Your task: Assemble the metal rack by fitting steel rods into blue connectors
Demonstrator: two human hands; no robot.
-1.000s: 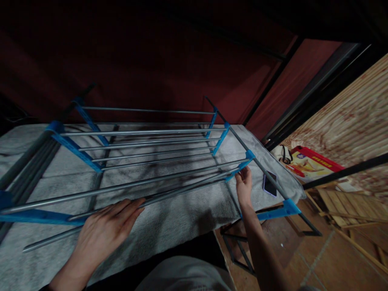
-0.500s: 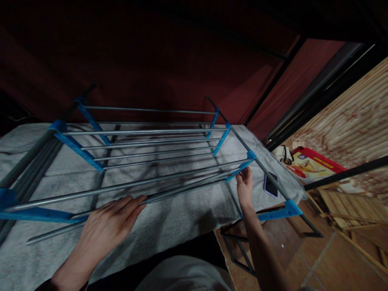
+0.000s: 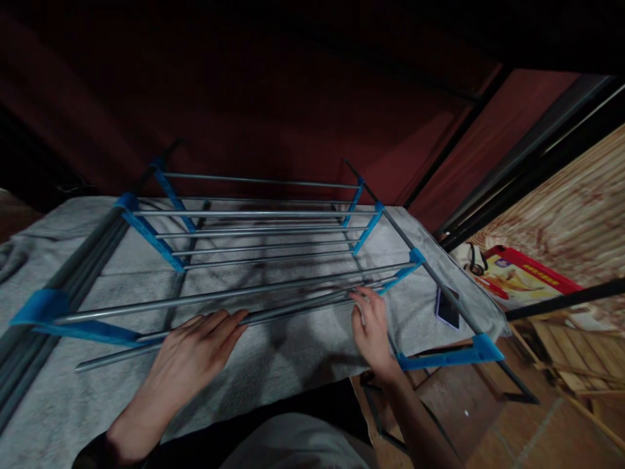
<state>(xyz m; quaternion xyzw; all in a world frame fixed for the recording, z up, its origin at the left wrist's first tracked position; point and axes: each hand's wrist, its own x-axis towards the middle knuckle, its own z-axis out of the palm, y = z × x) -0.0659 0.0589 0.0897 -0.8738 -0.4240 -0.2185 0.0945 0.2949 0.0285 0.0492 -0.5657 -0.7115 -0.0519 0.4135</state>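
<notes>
A clothes rack of grey metal rods and blue plastic brackets lies on a grey towel. A loose-looking grey rod runs slantwise across the rack's near side. My left hand lies over this rod near its left part, fingers stretched flat. My right hand has its fingers curled round the same rod near its right end, just short of a blue bracket.
A dark phone lies on the towel's right edge beside the rack's side bar. Another blue bracket sticks out past the towel. A red printed box and wooden slats sit on the tiled floor at right.
My right hand has slid leftward and nearer along the rod, away from the blue bracket. My left hand stays on the rod. The view has shifted a little.
</notes>
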